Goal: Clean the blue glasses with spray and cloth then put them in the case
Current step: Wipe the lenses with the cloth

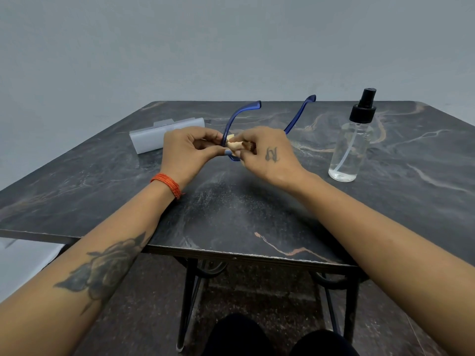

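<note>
The blue glasses (232, 119) are held above the middle of the dark table, both temple arms unfolded and pointing away from me. My left hand (189, 147) pinches the left end of the frame. My right hand (267, 152) pinches a small beige cloth (235, 144) against the frame front, which is mostly hidden by my fingers. The pale translucent case (164, 136) lies shut on the table just behind my left hand. A clear spray bottle (353, 142) with a black pump top stands upright to the right of my right hand.
The dark marbled table (231, 209) has its front edge near me, with black metal legs below. A grey wall rises behind the table. My knees show at the bottom. A pale surface sits at the lower left, beside the table.
</note>
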